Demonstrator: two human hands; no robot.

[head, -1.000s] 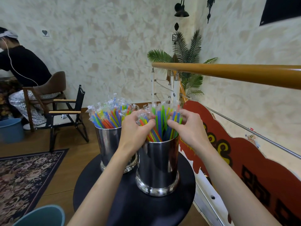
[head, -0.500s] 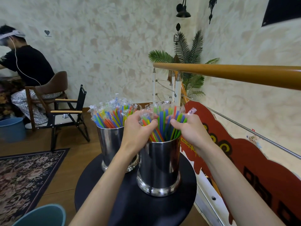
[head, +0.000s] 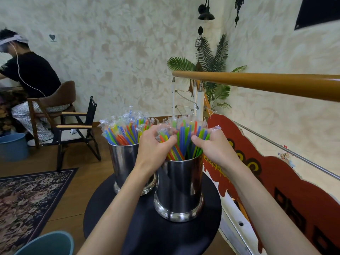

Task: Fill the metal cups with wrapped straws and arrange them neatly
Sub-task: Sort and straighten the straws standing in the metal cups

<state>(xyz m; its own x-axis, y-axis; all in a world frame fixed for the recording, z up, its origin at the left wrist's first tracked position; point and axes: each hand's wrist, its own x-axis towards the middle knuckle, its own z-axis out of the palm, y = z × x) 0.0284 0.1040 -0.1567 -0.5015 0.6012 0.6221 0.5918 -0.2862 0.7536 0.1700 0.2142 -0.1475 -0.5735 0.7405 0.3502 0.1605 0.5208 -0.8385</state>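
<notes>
While both hands [head: 184,144] grip straws [head: 184,133], the near cup [head: 179,188] touches its neighbour [head: 125,162].

Round black table [head: 147,236]; patterned rug [head: 27,196]; two blue bins [head: 12,147]; folding chair [head: 77,126]; seated person [head: 29,74]; palm [head: 211,63]; wooden handrail [head: 276,83]; wall lamp [head: 206,13].

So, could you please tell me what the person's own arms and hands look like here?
Both forearms are bare right down to the frame's bottom edge, with no sleeves showing. The left hand and right hand wear no gloves, and no watch, bracelet or ring is visible.
</notes>
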